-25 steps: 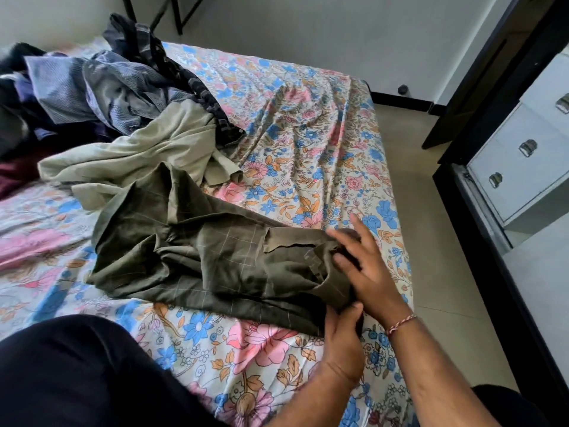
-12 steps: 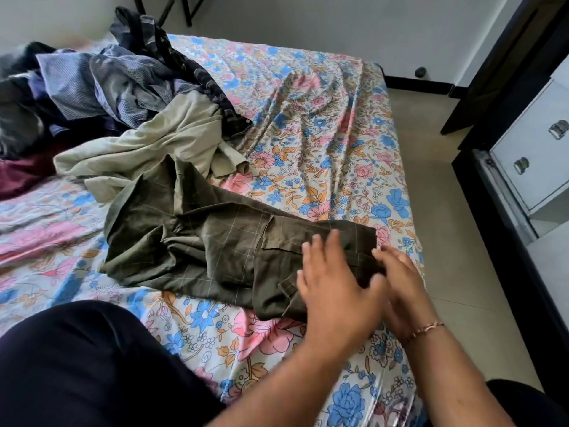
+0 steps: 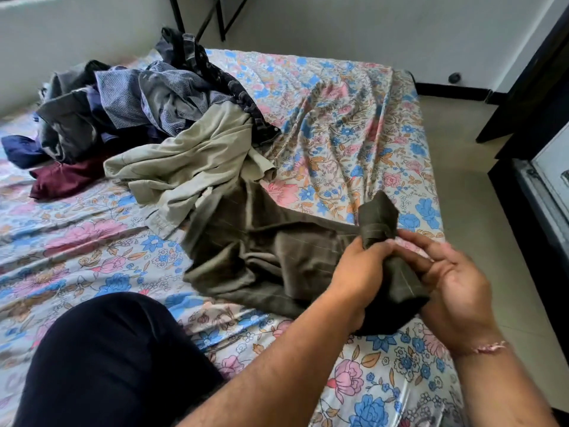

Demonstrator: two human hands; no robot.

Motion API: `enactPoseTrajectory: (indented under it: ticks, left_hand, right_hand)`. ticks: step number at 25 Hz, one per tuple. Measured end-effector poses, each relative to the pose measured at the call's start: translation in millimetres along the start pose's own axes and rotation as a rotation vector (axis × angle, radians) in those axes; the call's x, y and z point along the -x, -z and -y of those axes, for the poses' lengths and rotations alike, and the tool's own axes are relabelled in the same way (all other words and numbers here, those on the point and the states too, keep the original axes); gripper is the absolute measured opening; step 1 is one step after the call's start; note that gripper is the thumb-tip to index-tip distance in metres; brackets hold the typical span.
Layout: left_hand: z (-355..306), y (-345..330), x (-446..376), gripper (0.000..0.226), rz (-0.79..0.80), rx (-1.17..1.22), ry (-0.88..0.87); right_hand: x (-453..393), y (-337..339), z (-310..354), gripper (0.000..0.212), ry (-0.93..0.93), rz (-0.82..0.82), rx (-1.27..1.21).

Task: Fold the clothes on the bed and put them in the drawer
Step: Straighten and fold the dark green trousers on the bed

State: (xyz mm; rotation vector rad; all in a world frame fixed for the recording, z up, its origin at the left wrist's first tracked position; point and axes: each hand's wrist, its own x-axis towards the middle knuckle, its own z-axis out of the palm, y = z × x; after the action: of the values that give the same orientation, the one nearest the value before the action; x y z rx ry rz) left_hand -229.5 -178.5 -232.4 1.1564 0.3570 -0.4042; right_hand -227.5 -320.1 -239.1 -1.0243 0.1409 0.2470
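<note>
gripping the olive trousers (image 3: pixel 271 251) on the bed (image 3: pixel 338 124), left hand (image 3: pixel 358 269) and right hand (image 3: pixel 452 282).

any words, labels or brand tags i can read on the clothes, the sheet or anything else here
None can be read.
Olive trousers, gripped by the left hand and right hand: only a faint check, no tag showing.
Clothes pile: no label visible.
Bedsheet: flowers only.

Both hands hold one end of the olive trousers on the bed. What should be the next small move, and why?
Probably pull that end taut and lay it flat. The left hand and right hand grip one end of the trousers, which is lifted and bunched, while the rest lies crumpled on the bed.
</note>
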Motion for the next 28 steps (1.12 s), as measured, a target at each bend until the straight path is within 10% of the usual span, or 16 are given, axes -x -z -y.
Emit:
enactPoseTrajectory:
  ticks: [3,7,12,14,17,19,24,28]
  left_hand:
    - [5,-6,4,0.03,0.11,0.361,0.209]
    - [16,27,-8,0.023,-0.077,0.23,0.2]
    - [-8,59,-7,0.03,-0.522,-0.418,-0.382]
    - [-8,48,13,0.037,-0.464,-0.693,-0.736]
    - [-1,25,23,0.047,-0.051,-0.981,-0.454]
    - [5,24,11,0.064,-0.067,-1.038,-0.301]
    - [-9,36,-6,0.054,-0.243,-1.2,-0.38]
    - [-34,57,-8,0.03,-0.158,-0.776,-0.283]
  right_hand:
    - [0,19,14,0.03,0.247,-0.092,0.182]
    - [3,24,-7,0.029,0.468,-0.015,1.094]
    - [-11,-15,-57,0.058,0.357,0.028,1.721]
    - [-18,-14,-62,0.051,0.335,-0.075,1.491]
    - [-15,-3,-50,0.036,0.253,-0.398,0.719]
    - [-3,-2,-43,0.026,0.024,-0.458,0.34]
    - [5,-20,-39,0.041,0.028,-0.19,0.135]
    - [-3,-22,-41,0.038,0.098,-0.249,0.115]
